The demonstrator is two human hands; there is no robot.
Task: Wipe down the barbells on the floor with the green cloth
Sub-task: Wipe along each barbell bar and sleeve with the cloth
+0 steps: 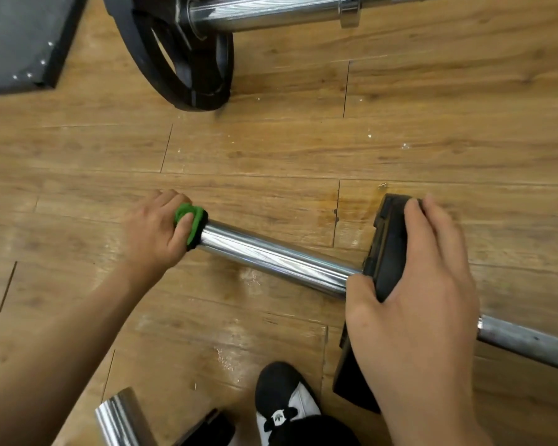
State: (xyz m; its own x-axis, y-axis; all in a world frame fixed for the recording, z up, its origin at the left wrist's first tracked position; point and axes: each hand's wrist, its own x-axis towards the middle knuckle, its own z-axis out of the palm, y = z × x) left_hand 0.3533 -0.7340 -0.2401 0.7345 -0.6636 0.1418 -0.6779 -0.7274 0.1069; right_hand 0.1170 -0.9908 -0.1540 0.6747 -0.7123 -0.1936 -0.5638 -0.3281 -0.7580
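**STEP: sleeve wipe, near barbell**

**Status.** The near barbell [306,268] lies on the wood floor [271,149], chrome sleeve [255,249] pointing to your L. Your L hand [157,228] is at the sleeve's free end. Its fingers and thumb are curled tight round the green cloth [192,222], which is bunched over the tip. Your R hand [426,284] clasps the black plate [387,246], fingers over the rim and thumb on the sleeve-side face. Judged: the cloth is at one end of a stroke, w/ bare chrome btw cloth and plate.

**Procedure.**
1. Brace the plate w/ the R hand so the bar can't roll or slide.
2. Spread the cloth for a full wrap. A bunched wad only cleans a stripe.
3. Draw it along the sleeve toward the plate w/ a firm, even squeeze.
4. Rotate the wrist on each pass. The underside faces the floor and is easy to miss.
5. Stop short of the R thumb, which sits at the sleeve/plate joint. Move the thumb, then clean that corner.
6. The shaft [529,341] past the plate looks duller, so give it extra passes.

**Caution.** Chrome is slick. A loose grip will probably let the cloth slip off the end.

**Left to do (est.).** The 2nd barbell [264,11] at top and the 3rd sleeve [120,416] by your shoe [284,397].
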